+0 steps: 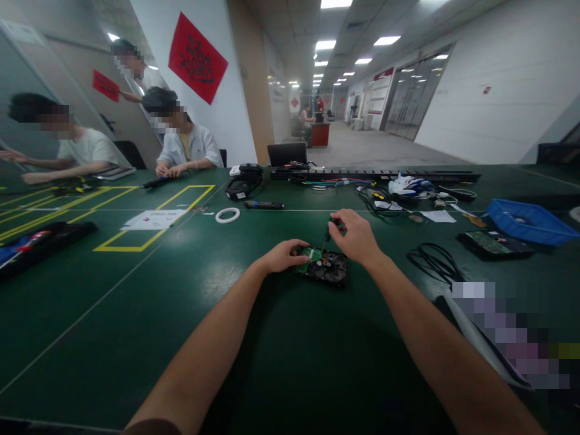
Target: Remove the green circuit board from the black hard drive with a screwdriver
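A black hard drive [327,267] with a green circuit board on top lies on the green table [181,314] in front of me. My left hand [283,255] rests on the drive's left edge, fingers curled against it. Above the drive's far side, my right hand [356,235] is closed round the dark handle of a screwdriver [333,225], whose tip points down at the drive.
A second drive [490,243] and a blue tray [528,220] sit at the right, with black cables [435,263] nearer. A white tape ring [227,215], a black pen-like tool [263,205], a paper sheet [154,219] and a power strip [376,175] lie farther off. Two people sit far left.
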Motion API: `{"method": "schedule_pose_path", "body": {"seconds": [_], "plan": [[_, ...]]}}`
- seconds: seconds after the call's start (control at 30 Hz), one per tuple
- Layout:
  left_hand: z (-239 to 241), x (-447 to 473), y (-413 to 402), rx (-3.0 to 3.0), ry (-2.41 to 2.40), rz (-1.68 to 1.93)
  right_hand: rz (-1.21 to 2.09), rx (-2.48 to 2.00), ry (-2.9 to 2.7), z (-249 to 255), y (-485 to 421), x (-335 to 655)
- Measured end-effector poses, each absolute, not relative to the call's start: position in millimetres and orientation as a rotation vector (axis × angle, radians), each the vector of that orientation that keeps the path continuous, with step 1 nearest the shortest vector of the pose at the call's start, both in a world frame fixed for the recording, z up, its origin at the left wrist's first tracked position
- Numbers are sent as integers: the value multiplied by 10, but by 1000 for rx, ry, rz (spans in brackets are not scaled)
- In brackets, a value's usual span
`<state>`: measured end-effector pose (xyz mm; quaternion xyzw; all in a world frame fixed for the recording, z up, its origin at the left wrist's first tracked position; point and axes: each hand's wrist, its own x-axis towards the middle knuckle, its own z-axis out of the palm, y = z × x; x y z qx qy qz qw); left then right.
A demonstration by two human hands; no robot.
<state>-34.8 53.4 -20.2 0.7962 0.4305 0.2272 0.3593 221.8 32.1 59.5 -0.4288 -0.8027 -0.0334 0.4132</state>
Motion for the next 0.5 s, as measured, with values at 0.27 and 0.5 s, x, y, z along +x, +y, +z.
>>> {"method": "schedule_pose_path", "body": {"seconds": [0.27, 0.5], "plan": [[-227, -350, 540, 2039, 1110, 589, -89, -1093, -2015, 585, 331, 2227], [-233, -349, 543, 2033, 1125, 586, -56, -1121, -1989, 569, 317, 2213]]}}
